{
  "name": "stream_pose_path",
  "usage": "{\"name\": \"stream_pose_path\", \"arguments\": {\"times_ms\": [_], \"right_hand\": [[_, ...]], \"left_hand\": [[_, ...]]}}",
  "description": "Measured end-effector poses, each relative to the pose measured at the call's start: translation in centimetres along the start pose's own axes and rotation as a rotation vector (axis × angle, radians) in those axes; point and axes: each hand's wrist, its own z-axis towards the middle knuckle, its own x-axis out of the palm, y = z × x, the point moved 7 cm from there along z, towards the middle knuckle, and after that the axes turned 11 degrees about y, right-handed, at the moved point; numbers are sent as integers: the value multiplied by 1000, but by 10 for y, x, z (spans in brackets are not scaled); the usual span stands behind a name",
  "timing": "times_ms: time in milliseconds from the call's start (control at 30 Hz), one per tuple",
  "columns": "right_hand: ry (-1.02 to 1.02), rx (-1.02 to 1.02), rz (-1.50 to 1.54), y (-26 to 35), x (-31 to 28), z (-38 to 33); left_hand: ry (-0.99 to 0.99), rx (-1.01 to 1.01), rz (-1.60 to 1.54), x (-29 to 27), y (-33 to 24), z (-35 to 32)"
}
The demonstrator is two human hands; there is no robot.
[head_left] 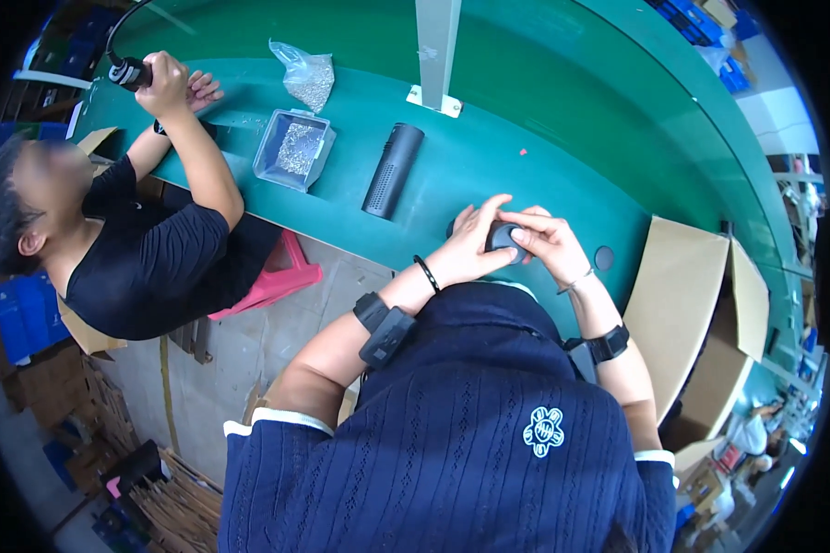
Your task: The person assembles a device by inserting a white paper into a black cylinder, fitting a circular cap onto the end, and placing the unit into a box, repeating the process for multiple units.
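Close to my body, over the table's near edge, both hands are on a dark cylinder-like part [501, 239] with a round grey end. My left hand [468, 245] wraps around its side, fingers closed. My right hand [550, 243] grips the round end between thumb and fingers. Most of the part's length is hidden by my hands. A black perforated cylinder [394, 171] lies on the green table to the left of my hands. Just right of my right hand, a flat dark disc [604, 257] rests on the table.
A clear plastic bin [294, 150] with small metal pieces stands left on the green table [489, 152], a bag of similar pieces [312, 81] behind it. A metal post [436, 55] rises at the back. An open cardboard box [678, 295] stands right. A co-worker [157, 249] holds a corded black tool [131, 74].
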Motion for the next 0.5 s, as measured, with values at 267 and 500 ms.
{"name": "stream_pose_path", "arguments": {"times_ms": [267, 500], "right_hand": [[17, 59, 46, 9, 8, 4], [102, 60, 241, -26, -9, 4]], "left_hand": [[15, -8, -288, -10, -14, 5], [20, -56, -513, 1, -10, 5]]}}
